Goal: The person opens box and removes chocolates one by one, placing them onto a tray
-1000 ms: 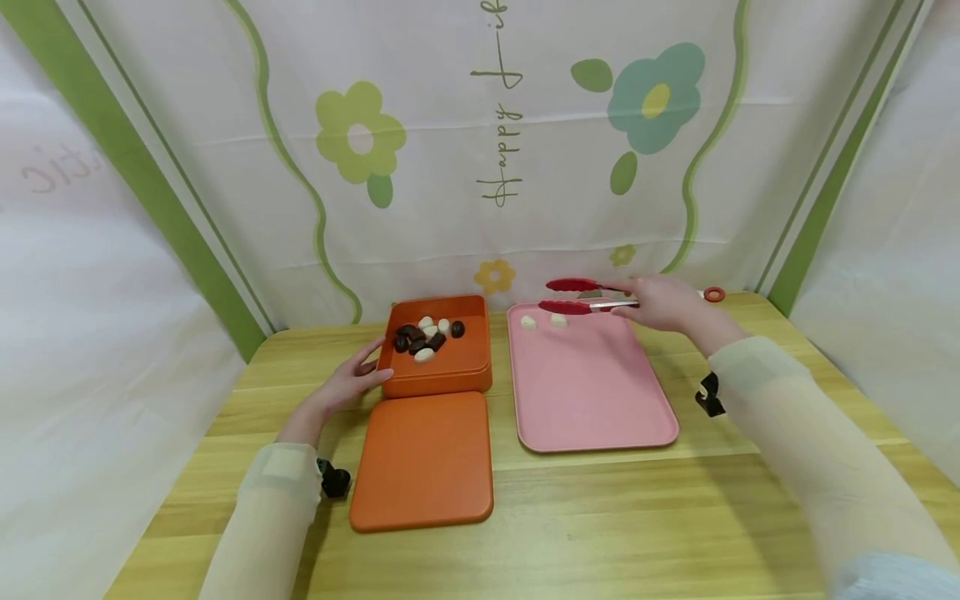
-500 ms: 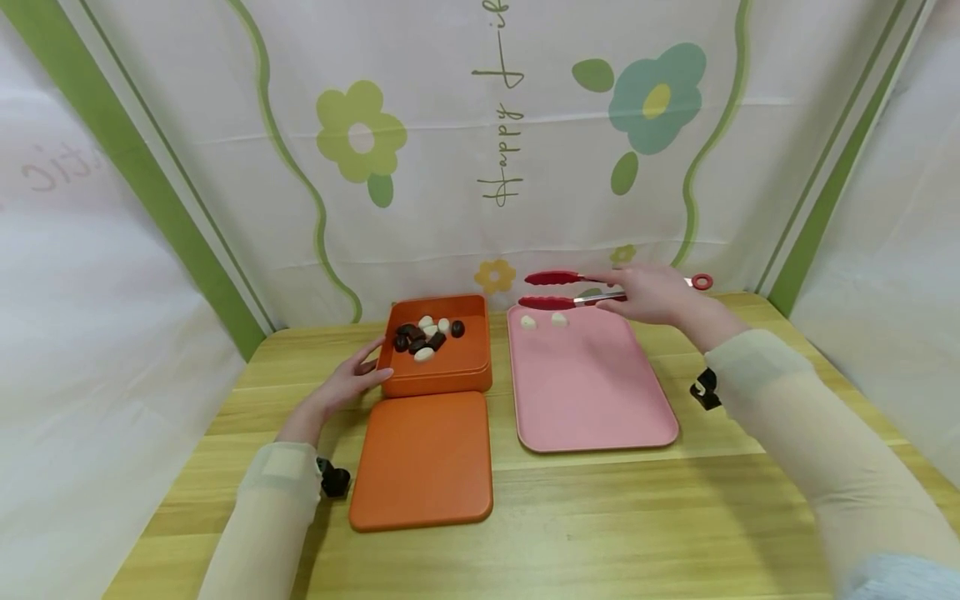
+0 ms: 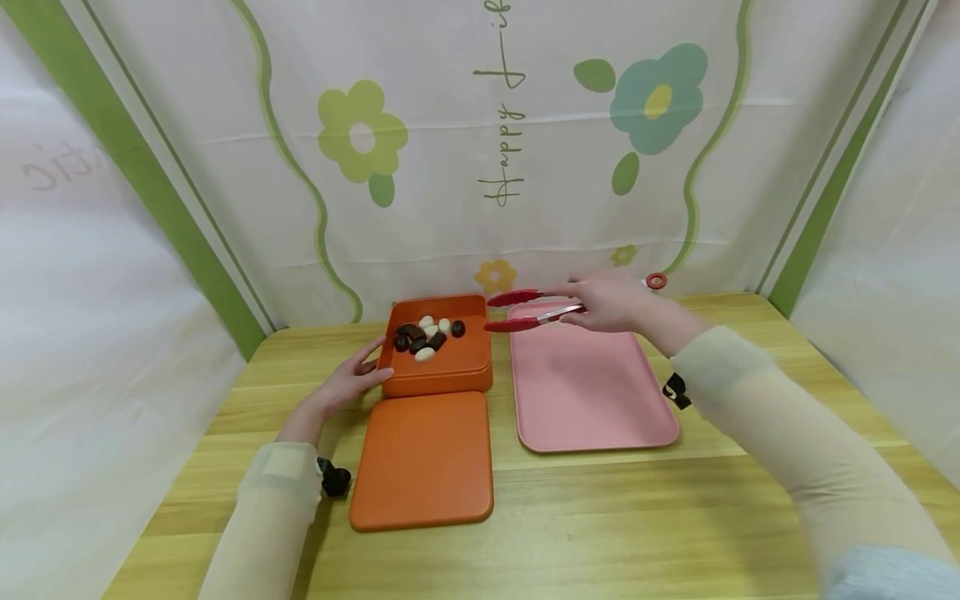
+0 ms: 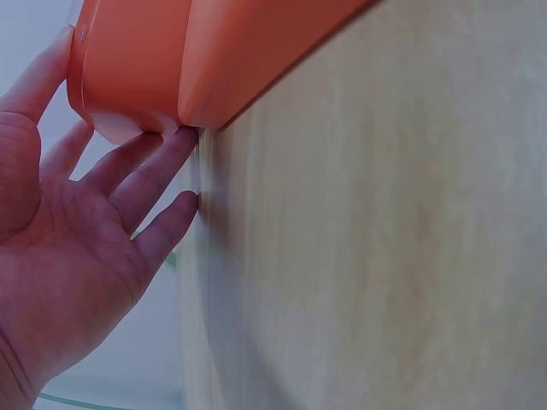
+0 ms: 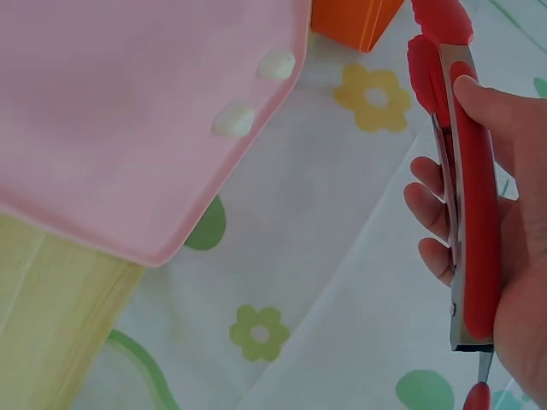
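Note:
My left hand touches the left side of an orange box, thumb at its front corner; the left wrist view shows the fingers spread along its wall. Inside the box lie several small dark brown pieces and several small white pieces. My right hand grips red-tipped metal tongs. Their tips are parted, near the box's right edge and over the left rim of a pink tray. Two white pieces sit near the tray's far edge in the right wrist view, mostly hidden in the head view.
An orange square lid lies flat in front of the box. Beneath everything is a wooden table. A white flowered curtain hangs right behind the table's back edge and along both sides.
My right hand has carried the tongs leftward, from above the far part of the pink tray to the box's right edge. The left hand and the box stay put.

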Demonstrator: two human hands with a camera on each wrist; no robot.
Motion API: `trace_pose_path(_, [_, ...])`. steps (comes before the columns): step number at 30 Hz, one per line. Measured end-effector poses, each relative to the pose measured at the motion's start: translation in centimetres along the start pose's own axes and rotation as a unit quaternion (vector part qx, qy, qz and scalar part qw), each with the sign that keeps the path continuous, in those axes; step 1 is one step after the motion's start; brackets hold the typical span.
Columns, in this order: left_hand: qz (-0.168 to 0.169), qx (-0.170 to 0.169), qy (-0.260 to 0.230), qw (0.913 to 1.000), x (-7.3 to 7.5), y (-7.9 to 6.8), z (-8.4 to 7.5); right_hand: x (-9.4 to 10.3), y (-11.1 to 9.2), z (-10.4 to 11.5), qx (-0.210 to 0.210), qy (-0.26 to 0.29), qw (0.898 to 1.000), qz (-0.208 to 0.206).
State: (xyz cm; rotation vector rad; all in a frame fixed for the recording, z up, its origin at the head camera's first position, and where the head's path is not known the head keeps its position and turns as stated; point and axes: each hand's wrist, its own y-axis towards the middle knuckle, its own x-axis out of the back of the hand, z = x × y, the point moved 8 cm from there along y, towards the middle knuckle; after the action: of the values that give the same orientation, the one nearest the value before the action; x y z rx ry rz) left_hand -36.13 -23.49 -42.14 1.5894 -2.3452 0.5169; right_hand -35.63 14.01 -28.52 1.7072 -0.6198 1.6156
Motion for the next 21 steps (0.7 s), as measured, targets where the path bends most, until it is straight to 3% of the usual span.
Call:
trace_pose_path(4, [0.0, -0.001, -0.001, 1.0, 0.0, -0.1, 0.0, -0.1, 0.7, 1.4, 0.017, 0.013, 1.0, 0.004])
trace_pose_path(21, [-0.001, -0.003, -0.004, 1.0, 0.2, 0.1, 0.3, -3.0, 4.7, 6.2, 0.065, -0.036, 0.996, 0.046])
